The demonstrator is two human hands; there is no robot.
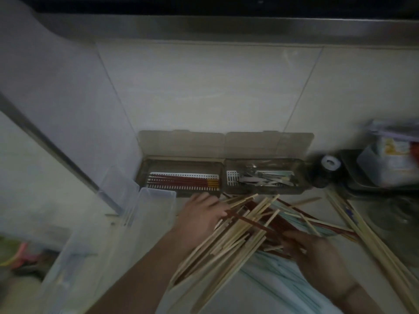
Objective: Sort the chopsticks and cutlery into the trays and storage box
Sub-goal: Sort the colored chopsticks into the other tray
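Hands work a loose pile of wooden chopsticks (235,241) on the counter (204,87). Left hand (201,214) reaches forward from bottom centre, palm down, fingers nearly straight and spread, tips resting on the pile's left edge just before the left tray (181,177). Right hand (317,252) lies on the pile's right side, fingers curled among the sticks; blurred, so cannot tell what it holds. Red chopsticks (181,180) lie in the left tray; metal cutlery (265,177) in the right tray (265,189). Clear storage box (145,214) sits left.

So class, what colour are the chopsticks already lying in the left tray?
Dark red with yellow ends, clearest in the head view.
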